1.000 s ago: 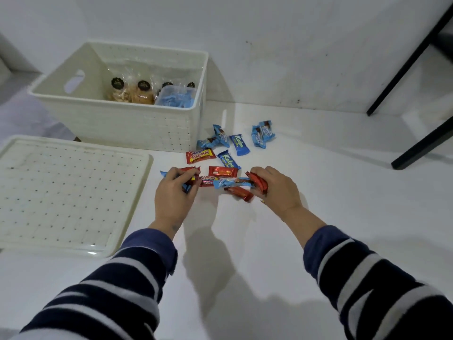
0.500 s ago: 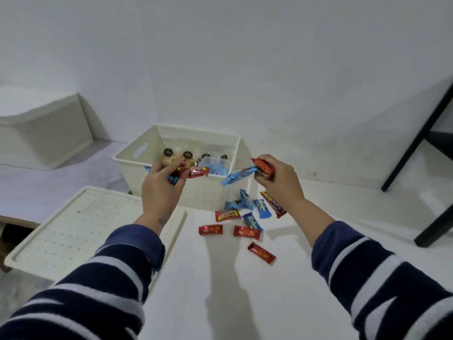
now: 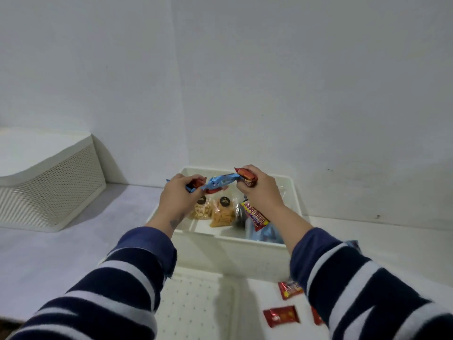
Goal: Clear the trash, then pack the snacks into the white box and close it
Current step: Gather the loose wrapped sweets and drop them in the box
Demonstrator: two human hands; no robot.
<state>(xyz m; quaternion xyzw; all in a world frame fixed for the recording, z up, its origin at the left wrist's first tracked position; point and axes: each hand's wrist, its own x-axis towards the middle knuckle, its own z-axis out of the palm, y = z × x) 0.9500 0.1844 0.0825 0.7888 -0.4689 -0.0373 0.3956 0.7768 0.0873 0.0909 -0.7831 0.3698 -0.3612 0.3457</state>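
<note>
Both hands are held above the open white box [image 3: 255, 244], which is seen in the middle of the frame on the white desk [image 3: 367, 244]. The left hand [image 3: 177, 200] is closed around several small snacks in red and blue wrappers. The right hand [image 3: 261, 190] is closed around red-wrapped snacks [image 3: 246, 176], and a longer purple and red bar [image 3: 256, 215] hangs down below it over the box. A blue wrapped snack [image 3: 219, 184] is stretched between the two hands. Inside the box, two clear bags of biscuits [image 3: 220, 214] with dark round labels are seen, and something blue at the right side, partly hidden. The perforated white lid [image 3: 196, 305] lies at the lower middle of the frame, in front of the box. Two red snack packets [image 3: 282, 315] lie on the desk at the lower right. A second perforated white container [image 3: 49, 187] is seen at the left edge.
</note>
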